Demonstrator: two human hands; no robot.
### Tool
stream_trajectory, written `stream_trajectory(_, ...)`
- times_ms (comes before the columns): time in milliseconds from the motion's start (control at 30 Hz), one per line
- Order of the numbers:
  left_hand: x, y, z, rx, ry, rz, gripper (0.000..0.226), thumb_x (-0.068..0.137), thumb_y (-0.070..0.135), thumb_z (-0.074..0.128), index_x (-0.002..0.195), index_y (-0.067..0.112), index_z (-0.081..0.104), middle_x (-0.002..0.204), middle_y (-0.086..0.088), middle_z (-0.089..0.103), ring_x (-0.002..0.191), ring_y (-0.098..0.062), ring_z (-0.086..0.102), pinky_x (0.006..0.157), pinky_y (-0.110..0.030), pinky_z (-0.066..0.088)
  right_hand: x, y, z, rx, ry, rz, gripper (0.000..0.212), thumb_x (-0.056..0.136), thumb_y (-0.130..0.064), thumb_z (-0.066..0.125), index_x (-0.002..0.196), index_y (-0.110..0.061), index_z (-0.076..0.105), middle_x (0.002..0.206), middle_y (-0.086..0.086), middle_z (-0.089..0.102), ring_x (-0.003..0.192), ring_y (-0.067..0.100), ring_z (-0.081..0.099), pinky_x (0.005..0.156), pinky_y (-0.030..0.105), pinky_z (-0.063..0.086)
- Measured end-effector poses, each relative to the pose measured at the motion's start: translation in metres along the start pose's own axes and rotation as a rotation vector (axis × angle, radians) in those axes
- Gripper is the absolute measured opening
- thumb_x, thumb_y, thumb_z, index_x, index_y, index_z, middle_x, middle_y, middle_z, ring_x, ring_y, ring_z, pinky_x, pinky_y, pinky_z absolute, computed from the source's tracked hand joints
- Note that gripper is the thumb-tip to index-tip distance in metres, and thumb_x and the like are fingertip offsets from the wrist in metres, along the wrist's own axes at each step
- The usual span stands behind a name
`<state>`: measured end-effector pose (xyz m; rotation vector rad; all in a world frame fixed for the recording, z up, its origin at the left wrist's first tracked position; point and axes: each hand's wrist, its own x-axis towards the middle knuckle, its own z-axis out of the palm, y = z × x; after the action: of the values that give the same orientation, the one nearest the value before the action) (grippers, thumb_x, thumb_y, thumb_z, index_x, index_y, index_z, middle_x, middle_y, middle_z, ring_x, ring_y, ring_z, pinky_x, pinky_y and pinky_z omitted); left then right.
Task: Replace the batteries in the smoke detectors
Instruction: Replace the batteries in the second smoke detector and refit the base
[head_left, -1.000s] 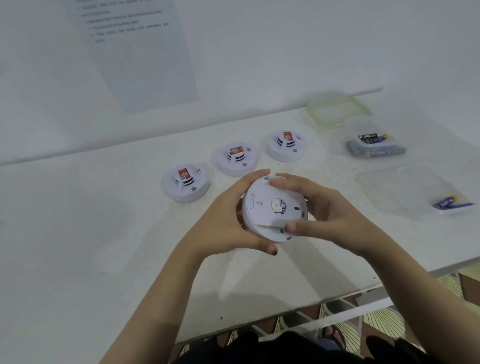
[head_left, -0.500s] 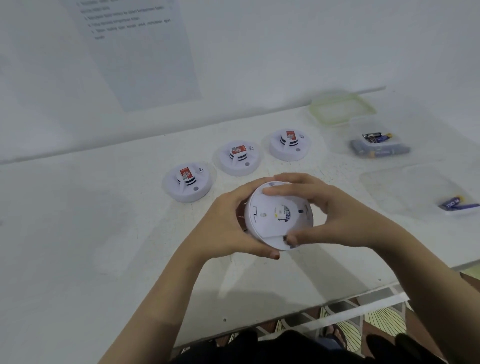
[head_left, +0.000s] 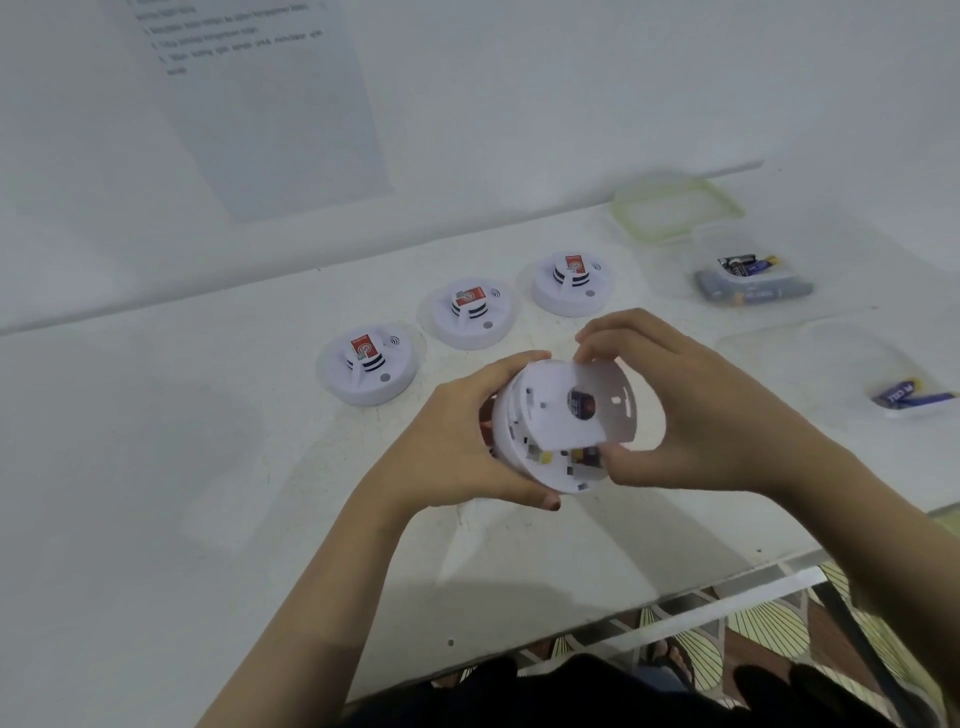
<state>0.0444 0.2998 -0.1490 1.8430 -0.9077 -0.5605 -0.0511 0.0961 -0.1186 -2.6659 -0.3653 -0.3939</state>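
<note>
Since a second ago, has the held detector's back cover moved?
Yes. The back cover has come off the detector body, shifted right toward the battery tray, pinched by the right hand.

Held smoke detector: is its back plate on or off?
Off. The right hand pinches the back plate, tilted away from the smoke detector that the left hand grips, and the detector's inner parts show beneath it.

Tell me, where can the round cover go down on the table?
Bare table lies left of the leftmost detector and along the table's front edge. Crowded: the detector row behind, the battery tubs on the right.
</note>
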Motion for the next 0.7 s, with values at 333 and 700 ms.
stream_trajectory(333,0.000,-0.004,0.003,-0.045,0.199,0.027,0.097,0.047,0.012,0.090,0.129,0.031,0.041,0.114,0.028,0.055,0.108,-0.001,0.058,0.073,-0.023,0.057,-0.038,0.056,0.051,0.084,0.121,0.515,0.051,0.066,-0.034,0.071,0.111,-0.012,0.057,0.106,-0.002,0.051,0.095,0.015,0.053,0.074,0.010,0.035)
stream_trajectory(700,0.025,0.006,0.033,-0.039,0.169,0.102,0.091,0.054,0.009,0.084,0.125,0.029,0.033,0.115,0.021,0.050,0.109,-0.006,0.057,0.075,-0.020,0.054,-0.024,0.023,0.024,0.606,0.190,0.401,0.028,0.086,-0.026,0.044,0.107,-0.045,0.045,0.113,-0.016,0.059,0.081,0.011,0.068,0.073,0.029,0.052)
